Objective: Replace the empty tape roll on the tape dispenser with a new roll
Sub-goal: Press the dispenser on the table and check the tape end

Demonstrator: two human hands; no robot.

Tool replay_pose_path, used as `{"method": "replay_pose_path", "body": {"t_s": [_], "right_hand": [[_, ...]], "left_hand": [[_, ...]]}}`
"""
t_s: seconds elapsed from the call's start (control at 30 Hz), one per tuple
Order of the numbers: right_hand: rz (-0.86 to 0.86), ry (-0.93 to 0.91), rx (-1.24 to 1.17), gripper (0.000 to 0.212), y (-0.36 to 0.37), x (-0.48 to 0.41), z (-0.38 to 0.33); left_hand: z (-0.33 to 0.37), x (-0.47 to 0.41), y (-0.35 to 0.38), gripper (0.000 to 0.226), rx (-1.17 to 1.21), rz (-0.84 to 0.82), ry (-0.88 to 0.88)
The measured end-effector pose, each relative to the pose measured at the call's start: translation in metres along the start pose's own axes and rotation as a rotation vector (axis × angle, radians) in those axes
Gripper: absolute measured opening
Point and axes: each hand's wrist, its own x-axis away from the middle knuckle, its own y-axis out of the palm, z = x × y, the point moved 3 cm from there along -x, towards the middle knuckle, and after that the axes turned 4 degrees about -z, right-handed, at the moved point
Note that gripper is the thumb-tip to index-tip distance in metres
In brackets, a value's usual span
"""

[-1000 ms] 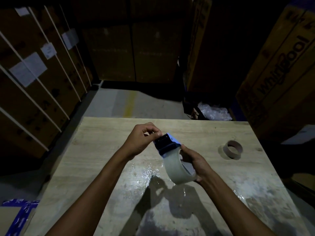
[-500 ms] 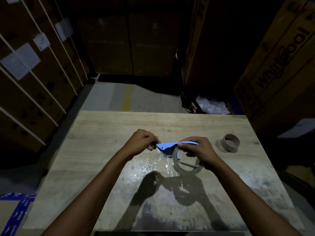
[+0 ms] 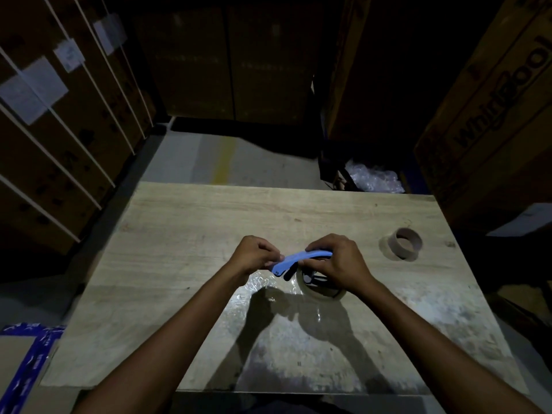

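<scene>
A blue tape dispenser point(image 3: 300, 258) with a clear tape roll point(image 3: 321, 292) mounted on it is held just above the middle of the wooden table point(image 3: 194, 222). My right hand point(image 3: 339, 262) grips the dispenser's top and covers most of the roll. My left hand point(image 3: 256, 255) pinches the dispenser's front end, where the tape's loose end is too small to make out. An empty brown cardboard core point(image 3: 404, 242) stands on the table to the right, apart from both hands.
Tall cardboard boxes point(image 3: 493, 121) surround the table on the left, back and right. Crumpled clear plastic point(image 3: 373, 177) lies on the floor behind the table. A box with blue tape point(image 3: 27, 366) sits at the lower left.
The dispenser has been turned from edge-on to lying flat and lowered toward the table. My right hand moved from under the roll to on top of it.
</scene>
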Motion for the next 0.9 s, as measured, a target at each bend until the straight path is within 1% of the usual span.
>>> {"method": "replay_pose_path", "body": {"t_s": [0.03,0.13,0.23,0.53,0.73,0.9], "right_hand": [[-0.006,-0.025,0.042,0.032,0.001,-0.001,-0.001],[-0.072,-0.071,0.156,0.036,0.010,-0.003,0.001],[-0.133,-0.057,0.214,0.039,0.018,-0.004,0.004],[-0.246,-0.093,0.480,0.047,0.023,-0.010,-0.003],[-0.288,-0.160,0.566,0.050,0.034,-0.008,0.003],[-0.326,-0.268,0.649,0.048,0.057,-0.005,0.012]], "left_hand": [[-0.002,-0.001,0.001,0.003,-0.001,0.008,-0.010],[-0.010,-0.006,0.003,0.012,-0.008,0.045,-0.044],[-0.019,-0.012,0.005,0.016,-0.002,0.064,-0.069],[-0.042,-0.024,0.016,0.020,0.141,0.109,-0.168],[-0.067,-0.038,0.020,0.025,0.128,0.192,-0.240],[-0.086,-0.044,0.030,0.026,0.048,0.254,-0.277]]}}
